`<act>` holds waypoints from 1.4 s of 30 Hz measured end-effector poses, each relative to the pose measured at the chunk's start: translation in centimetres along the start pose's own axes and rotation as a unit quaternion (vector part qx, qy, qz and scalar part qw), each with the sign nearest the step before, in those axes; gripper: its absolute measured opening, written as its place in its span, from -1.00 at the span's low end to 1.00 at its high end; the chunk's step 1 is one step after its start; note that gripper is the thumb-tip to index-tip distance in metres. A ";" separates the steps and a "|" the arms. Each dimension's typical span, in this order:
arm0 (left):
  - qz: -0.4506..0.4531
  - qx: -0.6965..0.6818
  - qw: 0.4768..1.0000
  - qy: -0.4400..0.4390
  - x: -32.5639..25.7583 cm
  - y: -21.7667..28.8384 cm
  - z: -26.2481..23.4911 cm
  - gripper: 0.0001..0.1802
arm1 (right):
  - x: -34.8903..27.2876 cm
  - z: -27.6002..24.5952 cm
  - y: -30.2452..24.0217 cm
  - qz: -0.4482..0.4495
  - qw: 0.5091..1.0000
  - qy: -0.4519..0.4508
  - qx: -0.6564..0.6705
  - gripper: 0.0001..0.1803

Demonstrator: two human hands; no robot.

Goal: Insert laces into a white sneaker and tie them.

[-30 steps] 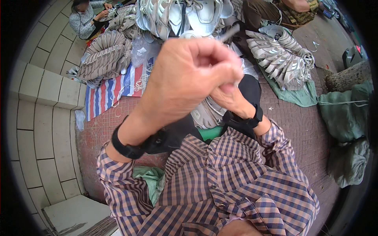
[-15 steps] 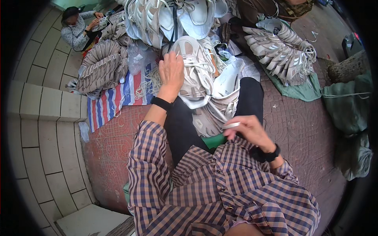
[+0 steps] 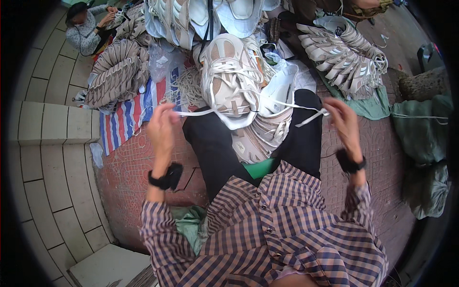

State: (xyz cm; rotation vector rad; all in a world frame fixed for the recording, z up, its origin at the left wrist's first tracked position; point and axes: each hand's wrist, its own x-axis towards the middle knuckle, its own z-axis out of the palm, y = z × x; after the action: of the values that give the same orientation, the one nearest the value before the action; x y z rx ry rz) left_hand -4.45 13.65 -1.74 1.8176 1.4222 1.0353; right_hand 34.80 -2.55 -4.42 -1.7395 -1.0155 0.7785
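A beige and white shoe upper (image 3: 232,91) rests between my knees, with white lacing across its front. Out to the left, my left hand (image 3: 161,126) pinches one end of a white shoelace (image 3: 193,114). My right hand (image 3: 343,123) is closed on the other lace end on the right, and a short tail dangles from its fingers. Both lace ends stretch sideways from the upper. Beneath and beside it lie more uppers (image 3: 260,138) in my lap, above a green piece (image 3: 260,168).
Stacked shoe uppers (image 3: 191,24) stand ahead. Curved rows of uppers lie at the left (image 3: 117,74) and right (image 3: 342,60). Loose laces (image 3: 187,88) lie on a striped sheet (image 3: 125,124). Green sacks (image 3: 423,129) stand at right; another person (image 3: 86,33) works far left.
My left hand has left the upper and moved left and down with a lace end. My right hand has swung right and up, drawing its lace out sideways.
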 end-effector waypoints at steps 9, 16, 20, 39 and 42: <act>0.007 0.316 0.942 0.114 -3.3 -4.7 -17.3 -0.76 | 10.4 15.3 -3.2 -0.319 0.917 -0.065 -0.230 -0.82; -0.087 0.595 0.779 0.179 -8.0 -17.1 -30.0 -0.78 | 13.4 14.6 -2.7 -0.047 0.962 -0.241 0.118 -0.76; -0.446 0.353 0.817 -0.091 -9.6 -23.4 -33.0 -0.66 | 10.5 14.9 -4.0 -0.201 0.958 -0.192 -0.077 -0.60; 0.230 0.274 0.933 -0.027 4.9 3.9 9.3 -0.83 | 8.8 13.1 -5.6 -0.259 0.952 -0.145 -0.080 -0.80; 0.261 0.294 0.919 -0.030 5.1 4.1 9.9 -0.83 | 10.0 15.8 -6.9 -0.386 0.895 -0.067 -0.213 -0.88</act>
State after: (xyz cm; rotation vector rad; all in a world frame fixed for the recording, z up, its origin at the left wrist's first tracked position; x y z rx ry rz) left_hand 6.72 17.68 -2.30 2.7509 1.3273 0.8206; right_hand 24.05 14.24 -4.16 -1.4279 -1.9145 0.1585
